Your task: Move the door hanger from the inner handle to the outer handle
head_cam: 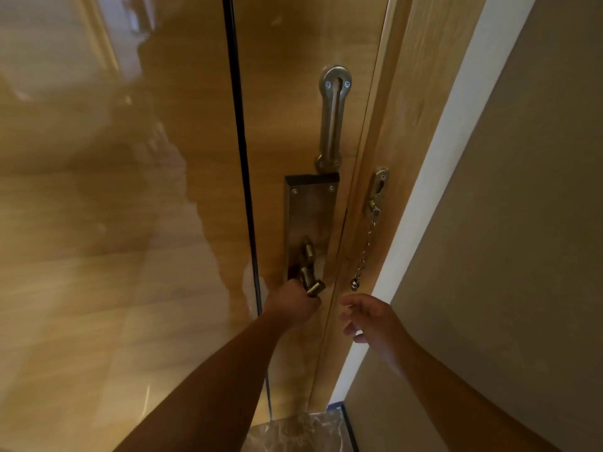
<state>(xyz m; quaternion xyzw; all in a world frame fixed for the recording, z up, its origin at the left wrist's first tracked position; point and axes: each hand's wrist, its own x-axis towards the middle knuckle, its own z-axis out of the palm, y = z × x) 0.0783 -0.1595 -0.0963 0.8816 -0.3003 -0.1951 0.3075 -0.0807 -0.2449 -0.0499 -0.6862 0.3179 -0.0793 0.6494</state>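
A glossy wooden door point(287, 93) fills the middle of the head view, shut against its frame. Its brass inner handle point(311, 278) juts from a long metal lock plate point(310, 216). My left hand point(292, 306) is closed around the lever part of that handle from below. My right hand point(372, 318) hovers just right of it near the frame, fingers apart and holding nothing. No door hanger shows anywhere; the handle part under my left hand is hidden.
A slotted metal door guard point(332, 119) is screwed on above the lock plate. A security chain point(367, 243) hangs loose from its bracket on the frame. A beige wall point(505, 223) is at right, a glossy wooden panel point(114, 223) at left, marble floor point(300, 432) below.
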